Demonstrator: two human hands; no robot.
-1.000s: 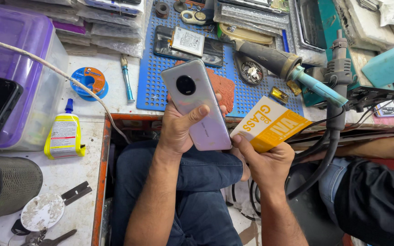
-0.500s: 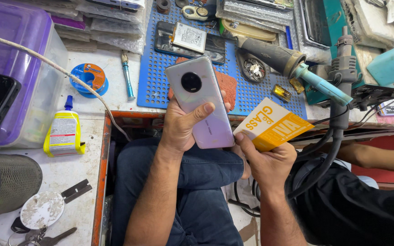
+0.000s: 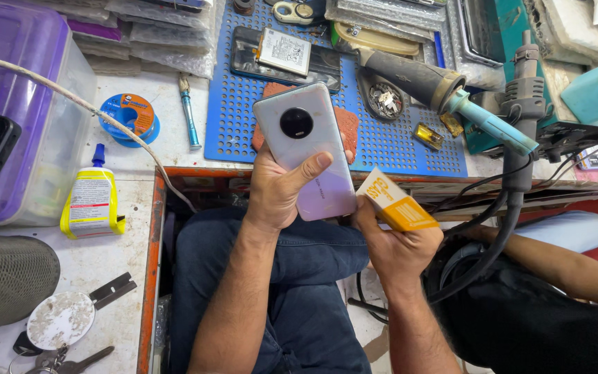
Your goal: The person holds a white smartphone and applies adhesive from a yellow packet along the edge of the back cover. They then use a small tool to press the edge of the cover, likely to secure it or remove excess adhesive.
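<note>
The left hand [image 3: 278,190] has its grip closed around one pale phone [image 3: 307,149], back side up, thumb laid across it, at the centre of the frame above the lap. Just right of it, the right hand [image 3: 396,246] has its grip closed on one small yellow and white box [image 3: 394,203], whose corner nearly meets the phone's lower edge. Behind the phone on the table lies a blue perforated mat [image 3: 382,138] with an opened phone [image 3: 285,54] on it, partly hidden. A hot air tool [image 3: 444,93] lies to the upper right. One glue bottle [image 3: 93,201] stands at left, a solder spool [image 3: 129,114] above it. Another person's arm [image 3: 569,266] is cut off at the right edge.
</note>
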